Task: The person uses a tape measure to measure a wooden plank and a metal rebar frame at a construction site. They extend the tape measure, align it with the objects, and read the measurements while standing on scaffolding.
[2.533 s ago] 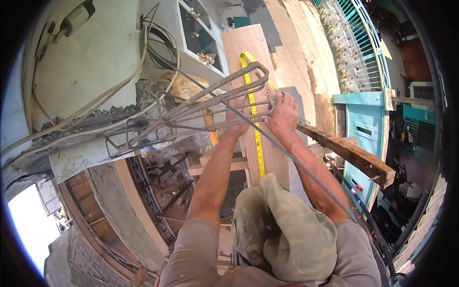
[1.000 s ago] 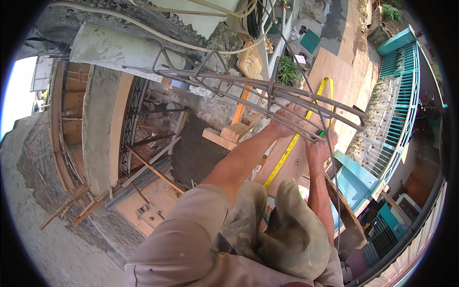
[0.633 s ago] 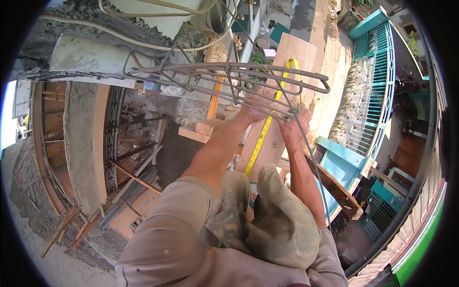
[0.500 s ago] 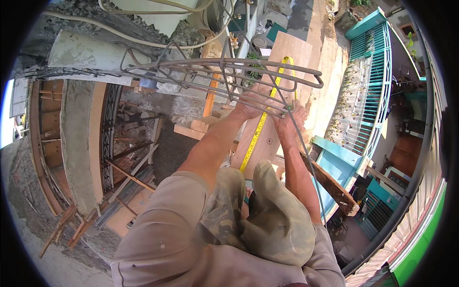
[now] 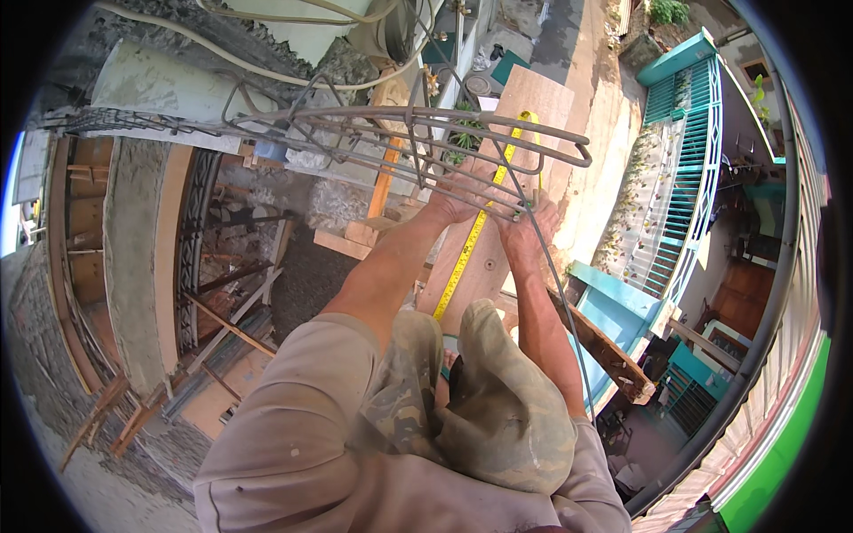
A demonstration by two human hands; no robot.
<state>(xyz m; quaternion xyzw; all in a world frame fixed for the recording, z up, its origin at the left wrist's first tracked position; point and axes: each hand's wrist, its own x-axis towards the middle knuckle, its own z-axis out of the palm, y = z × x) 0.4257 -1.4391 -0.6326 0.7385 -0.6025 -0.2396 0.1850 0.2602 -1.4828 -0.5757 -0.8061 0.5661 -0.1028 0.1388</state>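
A long light-brown wooden plank (image 5: 485, 282) runs away from my knees, a yellow measuring tape (image 5: 464, 258) laid along it. At the far part the tape's blade bends over and comes back toward my right hand (image 5: 528, 233). That hand is closed at the plank's right edge around the tape measure; its case is mostly hidden, with a small green spot showing. My left hand (image 5: 456, 204) lies on the plank close beside the blade's left edge, its fingers stretched forward and partly covered by bars. A rebar cage (image 5: 373, 115) of rusty rods passes above both hands.
A thin rod (image 5: 569, 311) slants down past my right forearm. Below stand a dark timber beam (image 5: 613, 360) and a turquoise railing (image 5: 689, 178) to the right. On the left are a concrete beam (image 5: 133, 266), loose timber, and a drop to lower ground. Hoses (image 5: 222, 58) hang at upper left.
The whole view has shifted slightly, so the plank, cage and arms appear a little farther left. Both hands keep nearly the same places on the plank and tape.
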